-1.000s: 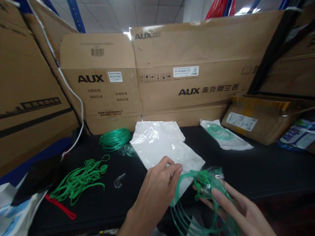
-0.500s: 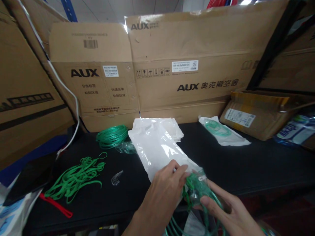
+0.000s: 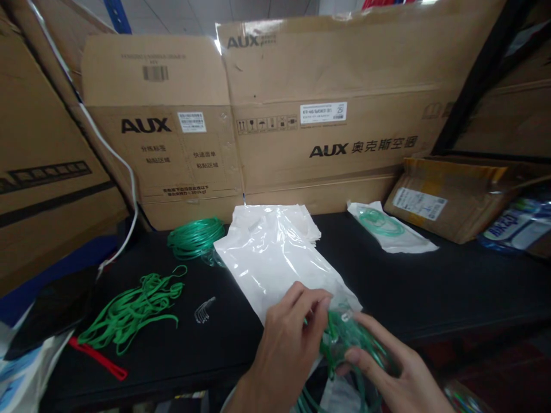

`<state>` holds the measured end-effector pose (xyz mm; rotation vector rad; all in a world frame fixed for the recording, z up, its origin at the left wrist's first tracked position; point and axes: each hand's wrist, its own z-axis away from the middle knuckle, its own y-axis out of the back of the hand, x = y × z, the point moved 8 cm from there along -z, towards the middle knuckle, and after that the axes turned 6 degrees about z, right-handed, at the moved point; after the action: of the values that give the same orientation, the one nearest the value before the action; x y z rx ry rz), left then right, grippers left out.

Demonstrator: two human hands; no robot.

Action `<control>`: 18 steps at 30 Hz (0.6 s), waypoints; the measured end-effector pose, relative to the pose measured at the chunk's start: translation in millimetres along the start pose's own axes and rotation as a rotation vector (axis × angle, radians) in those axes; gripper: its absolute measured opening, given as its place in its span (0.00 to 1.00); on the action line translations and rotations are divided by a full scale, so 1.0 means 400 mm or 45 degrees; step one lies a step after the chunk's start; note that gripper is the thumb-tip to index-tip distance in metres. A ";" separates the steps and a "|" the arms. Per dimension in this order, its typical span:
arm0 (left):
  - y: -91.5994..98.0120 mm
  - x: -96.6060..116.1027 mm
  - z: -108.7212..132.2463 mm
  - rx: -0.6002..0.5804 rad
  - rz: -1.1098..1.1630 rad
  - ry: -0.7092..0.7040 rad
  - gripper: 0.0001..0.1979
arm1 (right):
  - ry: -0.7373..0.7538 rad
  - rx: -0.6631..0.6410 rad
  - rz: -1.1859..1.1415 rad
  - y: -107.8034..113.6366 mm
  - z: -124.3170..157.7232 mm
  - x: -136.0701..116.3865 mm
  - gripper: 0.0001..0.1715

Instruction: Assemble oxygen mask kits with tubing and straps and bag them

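My left hand [image 3: 289,332] is closed at the near end of a white plastic pouch [image 3: 279,267], its thumb and fingers pinched by the pouch's mouth. Just right of it, my right hand [image 3: 390,358] grips a translucent green oxygen mask [image 3: 348,332] between thumb and fingers. A small metal clip shows on the mask, and a bright green strap hangs from it. Coiled green tubing [image 3: 359,396] dangles below, partly hidden by the hands. Whether the mask's edge is inside the pouch, I cannot tell.
Left on the black table lie green elastic straps [image 3: 138,312], small metal strips [image 3: 204,310] and a red strap [image 3: 101,360]. Behind are a green tubing coil [image 3: 196,237] and stacked white pouches [image 3: 312,223]. A filled pouch [image 3: 381,222] and cardboard box [image 3: 443,195] stand right.
The white pouch has shifted slightly and its far end spreads wider to the left. My left fingers have moved a little at its mouth. My right hand keeps hold of the mask.
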<state>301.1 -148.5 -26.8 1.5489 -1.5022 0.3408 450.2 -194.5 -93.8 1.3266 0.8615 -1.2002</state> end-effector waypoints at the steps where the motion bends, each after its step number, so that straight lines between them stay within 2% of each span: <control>1: 0.000 0.001 0.001 0.010 0.011 -0.016 0.09 | 0.012 -0.009 0.025 -0.003 0.002 -0.004 0.32; 4: 0.000 0.010 0.009 0.022 -0.025 -0.129 0.10 | 0.077 -0.021 0.069 -0.014 0.001 -0.007 0.33; 8: -0.014 0.044 0.031 -0.105 -0.197 -0.402 0.11 | 0.140 -0.093 0.052 -0.043 -0.017 0.012 0.27; 13: -0.016 0.094 0.064 -0.202 -0.284 -0.716 0.09 | 0.000 -0.026 -0.007 -0.041 -0.034 0.059 0.31; 16: -0.018 0.094 0.078 -0.226 -0.305 -0.776 0.09 | -0.004 -0.009 -0.058 -0.030 -0.028 0.050 0.31; 18: -0.012 0.074 0.076 -0.196 -0.287 -0.717 0.11 | -0.019 -0.096 -0.102 -0.033 -0.016 0.037 0.31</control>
<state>300.0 -191.1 -23.1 1.7506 -1.6964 -0.3655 441.8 -188.4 -112.1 1.2313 0.9479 -1.2260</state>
